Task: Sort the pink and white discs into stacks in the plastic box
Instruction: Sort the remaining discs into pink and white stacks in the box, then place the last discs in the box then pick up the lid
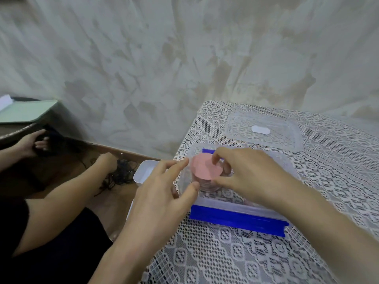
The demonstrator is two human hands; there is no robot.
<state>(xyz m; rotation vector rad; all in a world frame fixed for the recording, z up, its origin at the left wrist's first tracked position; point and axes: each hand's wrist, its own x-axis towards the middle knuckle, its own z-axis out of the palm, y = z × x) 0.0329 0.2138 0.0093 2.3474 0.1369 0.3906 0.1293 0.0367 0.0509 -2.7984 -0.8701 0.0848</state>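
A clear plastic box (235, 203) with blue clip edges sits on the lace-covered table. Inside its left end stands a stack of pink discs (205, 170), the top disc facing up. My right hand (252, 175) reaches over the box, its index finger and thumb pinching the stack at its right side. My left hand (162, 189) hovers at the box's left wall, fingers spread and relaxed, index tip and thumb close to the stack's left side. No white discs show; my right hand hides the rest of the box's inside.
The box's clear lid (262, 130) lies on the table behind it. A white tray (143, 171) sits on the floor left of the table. Another person's arms (67, 193) and dark cords (121, 173) are on the floor at left. A wall rises behind.
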